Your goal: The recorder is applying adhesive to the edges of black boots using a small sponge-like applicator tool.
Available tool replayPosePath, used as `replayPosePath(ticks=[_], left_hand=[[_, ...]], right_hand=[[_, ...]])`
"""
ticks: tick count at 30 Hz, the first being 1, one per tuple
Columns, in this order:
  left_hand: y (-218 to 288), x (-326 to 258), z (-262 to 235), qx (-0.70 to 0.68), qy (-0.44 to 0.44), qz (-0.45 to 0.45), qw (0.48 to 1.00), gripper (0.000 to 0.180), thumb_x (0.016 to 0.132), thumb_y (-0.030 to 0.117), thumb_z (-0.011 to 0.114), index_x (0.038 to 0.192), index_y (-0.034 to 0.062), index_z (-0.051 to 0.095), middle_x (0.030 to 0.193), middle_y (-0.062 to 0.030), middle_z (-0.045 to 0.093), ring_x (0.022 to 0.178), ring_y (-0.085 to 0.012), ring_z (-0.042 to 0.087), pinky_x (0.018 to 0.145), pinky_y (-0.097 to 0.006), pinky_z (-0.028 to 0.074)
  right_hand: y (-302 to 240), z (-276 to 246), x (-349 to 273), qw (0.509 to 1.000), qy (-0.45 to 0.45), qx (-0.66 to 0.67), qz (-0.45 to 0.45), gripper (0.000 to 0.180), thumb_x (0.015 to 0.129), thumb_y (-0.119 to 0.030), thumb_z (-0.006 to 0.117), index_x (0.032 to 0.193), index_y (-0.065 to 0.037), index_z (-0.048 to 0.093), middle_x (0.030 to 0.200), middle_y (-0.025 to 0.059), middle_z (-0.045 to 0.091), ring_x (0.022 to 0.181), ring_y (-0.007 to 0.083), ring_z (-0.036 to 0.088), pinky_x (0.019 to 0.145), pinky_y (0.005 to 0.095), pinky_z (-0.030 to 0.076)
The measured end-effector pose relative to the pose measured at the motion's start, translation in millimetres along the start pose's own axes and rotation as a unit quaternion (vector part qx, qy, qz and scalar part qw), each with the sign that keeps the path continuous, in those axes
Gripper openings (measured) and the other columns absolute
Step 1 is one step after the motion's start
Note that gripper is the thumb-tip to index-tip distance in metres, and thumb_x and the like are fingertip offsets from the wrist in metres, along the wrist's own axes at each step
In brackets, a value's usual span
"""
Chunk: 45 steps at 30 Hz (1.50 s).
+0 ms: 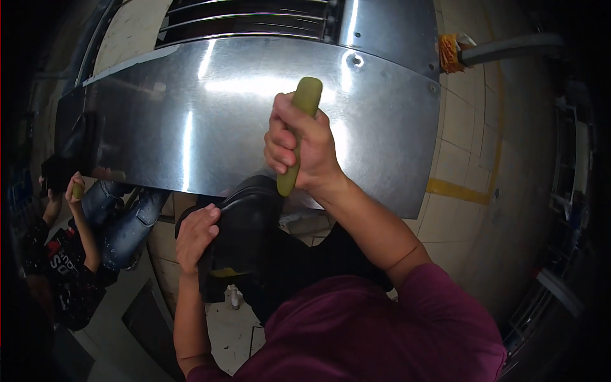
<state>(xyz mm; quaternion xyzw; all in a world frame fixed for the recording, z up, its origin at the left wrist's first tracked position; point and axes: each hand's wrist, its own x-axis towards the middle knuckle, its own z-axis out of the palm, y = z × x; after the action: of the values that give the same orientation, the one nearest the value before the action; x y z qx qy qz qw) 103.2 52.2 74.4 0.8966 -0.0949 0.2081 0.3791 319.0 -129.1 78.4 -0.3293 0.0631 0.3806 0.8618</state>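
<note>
My right hand is wrapped round an olive-green bar with rounded ends, shaped like a stick or block; its exact kind I cannot tell. The bar stands out above and below my fist, its lower end close over a black boot. My left hand grips the boot at its left side, fingers curved over its edge. The boot lies at the near edge of the metal table, over my lap, its shiny black part toward the table. Its outline partly merges with my dark trousers.
A shiny sheet-metal table stretches ahead, with metal rails behind it. At the left, a co-worker's hand holds a similar green bar near another dark boot. A grey bar wrapped in orange sticks out at the upper right.
</note>
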Motion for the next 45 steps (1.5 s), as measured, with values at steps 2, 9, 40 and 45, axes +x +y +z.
replayPosePath(ticks=[2, 9, 40, 45], left_hand=[[-2, 3, 3, -0.006, 0.006, -0.002, 1.000, 0.026, 0.091, 0.012, 0.065, 0.115, 0.0011, 0.061, 0.115, -0.0236, 0.072, 0.105, -0.0406, 0.071, 0.092, -0.047, 0.055], [-10, 3, 2, -0.019, 0.017, -0.004, 1.000, 0.026, 0.090, 0.012, 0.066, 0.113, 0.0018, 0.060, 0.111, -0.0227, 0.073, 0.102, -0.0401, 0.072, 0.088, -0.045, 0.056], [6, -6, -6, 0.021, -0.007, 0.032, 0.999, 0.024, 0.084, 0.012, 0.068, 0.107, 0.0078, 0.067, 0.121, -0.0113, 0.072, 0.109, -0.0331, 0.069, 0.090, -0.046, 0.055], [28, 9, 5, 0.129, -0.002, 0.137, 0.982, 0.017, 0.089, 0.017, 0.071, 0.105, 0.0151, 0.067, 0.117, -0.0052, 0.073, 0.106, -0.0290, 0.071, 0.091, -0.042, 0.056]], right_hand=[[2, 2, 3, 1.000, -0.017, 0.023, 0.004, 0.028, 0.104, -0.029, 0.056, 0.083, -0.012, 0.049, 0.056, -0.0027, 0.039, 0.038, 0.0089, 0.038, 0.035, 0.0269, 0.034], [17, 12, 8, 1.000, -0.011, 0.004, 0.018, 0.023, 0.103, -0.027, 0.059, 0.088, -0.011, 0.053, 0.057, -0.0027, 0.040, 0.039, 0.0084, 0.039, 0.036, 0.0268, 0.035], [49, 55, 9, 0.963, -0.108, -0.239, 0.052, 0.017, 0.096, -0.018, 0.068, 0.095, -0.008, 0.056, 0.058, -0.0014, 0.042, 0.041, 0.0097, 0.041, 0.040, 0.0265, 0.034], [6, 46, -20, 0.973, -0.067, -0.204, -0.082, 0.018, 0.100, -0.023, 0.061, 0.101, -0.006, 0.055, 0.059, -0.0011, 0.041, 0.042, 0.0112, 0.043, 0.041, 0.0284, 0.040]])
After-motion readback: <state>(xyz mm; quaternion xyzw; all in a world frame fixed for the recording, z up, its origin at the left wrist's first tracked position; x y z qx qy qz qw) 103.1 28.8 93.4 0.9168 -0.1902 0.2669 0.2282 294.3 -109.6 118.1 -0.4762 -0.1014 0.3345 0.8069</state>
